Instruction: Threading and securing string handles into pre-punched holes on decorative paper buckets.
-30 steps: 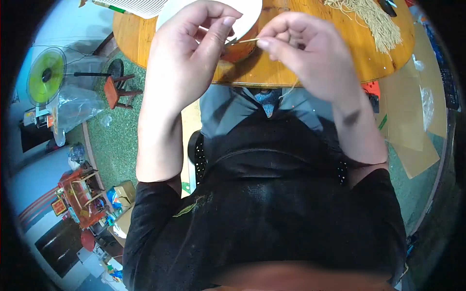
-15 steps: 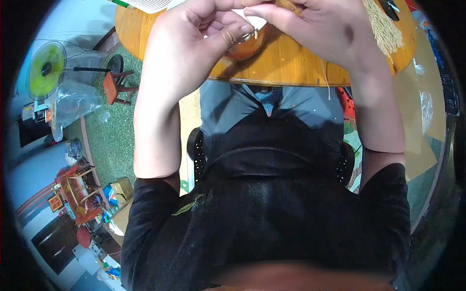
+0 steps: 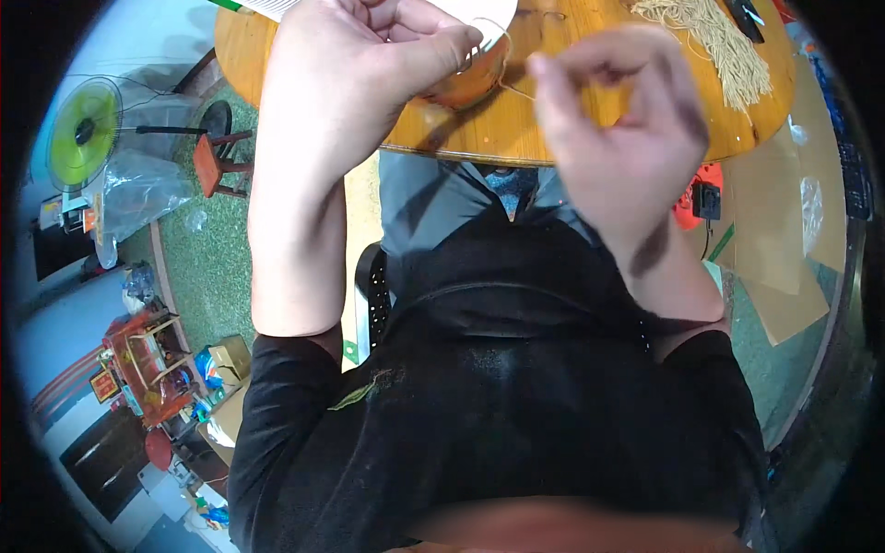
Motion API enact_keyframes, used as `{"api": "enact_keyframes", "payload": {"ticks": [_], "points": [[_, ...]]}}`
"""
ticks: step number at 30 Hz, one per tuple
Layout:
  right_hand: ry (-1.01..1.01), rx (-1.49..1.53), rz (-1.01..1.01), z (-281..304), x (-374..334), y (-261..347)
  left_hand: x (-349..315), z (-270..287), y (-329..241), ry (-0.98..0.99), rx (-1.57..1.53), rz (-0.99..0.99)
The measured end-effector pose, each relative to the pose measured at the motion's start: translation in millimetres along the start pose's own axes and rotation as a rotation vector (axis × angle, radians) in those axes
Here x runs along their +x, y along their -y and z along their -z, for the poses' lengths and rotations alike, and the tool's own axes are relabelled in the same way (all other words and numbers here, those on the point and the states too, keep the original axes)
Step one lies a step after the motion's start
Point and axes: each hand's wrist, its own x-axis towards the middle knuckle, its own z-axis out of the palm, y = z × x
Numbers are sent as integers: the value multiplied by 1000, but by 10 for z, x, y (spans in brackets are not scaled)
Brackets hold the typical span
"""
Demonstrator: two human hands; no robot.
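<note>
My left hand (image 3: 396,51) is closed above the near edge of the wooden table (image 3: 590,129). Its thumb and forefinger pinch a small shiny metal piece (image 3: 468,62), whose exact kind is too small to make out. A thin tan cord (image 3: 519,93) runs from beside that hand toward my right hand (image 3: 631,120). The right hand is raised over the table edge, fingers bent and smeared by motion, so its grip on the cord is unclear. Below my left hand sits a rounded orange-brown thing (image 3: 470,89), partly covered.
A bundle of tan cords (image 3: 742,74) lies at the table's right, next to a black tool (image 3: 745,20). White ribbed material (image 3: 267,7) is at the far left. A green fan (image 3: 88,134) and a reddish stool (image 3: 210,166) stand on the left floor; cardboard (image 3: 774,230) lies right.
My right hand has moved away from the left, toward me, and turned. The cord stretch between the hands now shows. My left hand stays nearly in place, still pinching the metal piece.
</note>
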Motion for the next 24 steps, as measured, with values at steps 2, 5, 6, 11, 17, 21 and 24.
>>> {"api": "enact_keyframes", "payload": {"ticks": [2, 5, 6, 11, 17, 21, 24], "points": [[106, -19, -23, -39, -66, 133, -5, -13, -7, -5, 15, 0], [171, -38, -64, -105, -39, 120, 2, -60, -39, -21, -18, 27], [136, -34, -42, -152, -24, 95, 10, -52, -40, -17, -15, 26], [98, -47, -146, -245, -44, 80, 257, 60, 355, 551, -681, -497], [174, -107, -247, -177, 61, 213, 229, 42, 343, 551, -717, -444], [183, -53, -296, -158, 113, 231, 252, 30, 364, 236, -333, -244], [186, 11, -353, -168, 114, 181, 353, 73, 514, 554, -728, -478]]}}
